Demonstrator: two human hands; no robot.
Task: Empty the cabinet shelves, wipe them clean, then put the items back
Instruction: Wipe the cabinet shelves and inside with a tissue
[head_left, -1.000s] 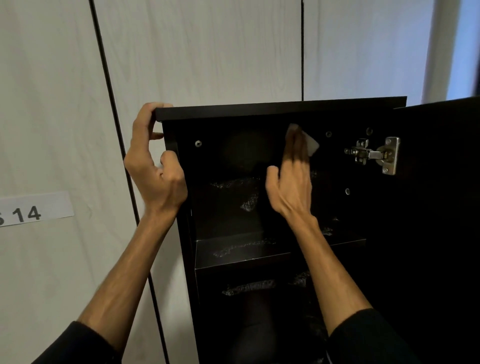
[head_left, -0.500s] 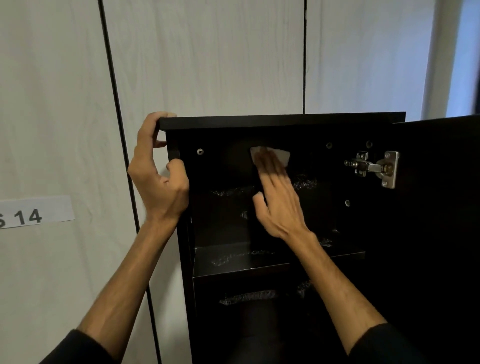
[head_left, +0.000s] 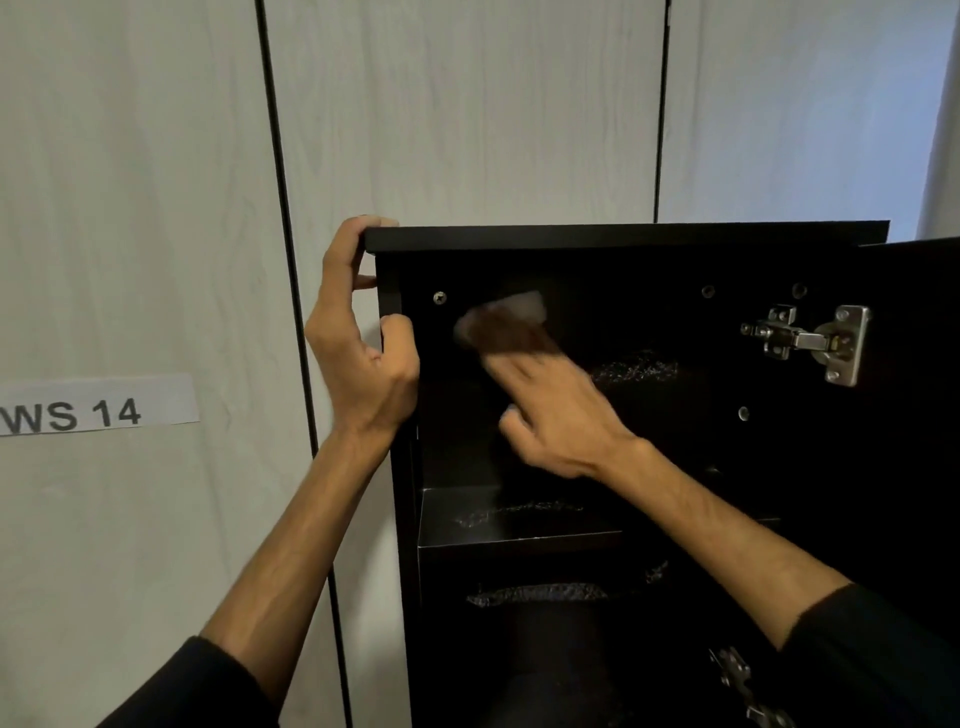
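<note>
Wiping step in hand, judged from the pose. Right hand (head_left: 550, 400) is inside the top compartment of the black cabinet (head_left: 623, 236), fingers straight and together, pressing a pale cloth (head_left: 519, 306) flat against the dark back panel. Cloth shows just past the fingertips, up-left of the palm; hand and cloth are motion-blurred, so the exact edge is unclear. Flat palm rather than a pinch probably spreads pressure over more of the cloth.

Left hand (head_left: 363, 338) is clamped on the cabinet's top left corner: fingers hooked over the top board, thumb curled round the front edge of the side panel. Likely a brace, so the cabinet doesn't shift or rock under the push.

Shelf (head_left: 519, 530) sits below the right wrist, no items on it that I can see; a streak of pale specks, dust or moisture, lies on it. Another speckled patch (head_left: 634, 369) on the back panel just right of the right hand, one more lower down (head_left: 535, 592) under the shelf. So emptying looks done here, wiping partly done, nothing put back yet.

Door stands open right of the right hand, metal hinge (head_left: 810, 343) on its inner face; second hinge (head_left: 737, 680) near the right sleeve. Label reading WS 14 (head_left: 98, 410) is on the pale wall panel, left of the left forearm.

Next probably calls for sweeping toward the speckled patch.
</note>
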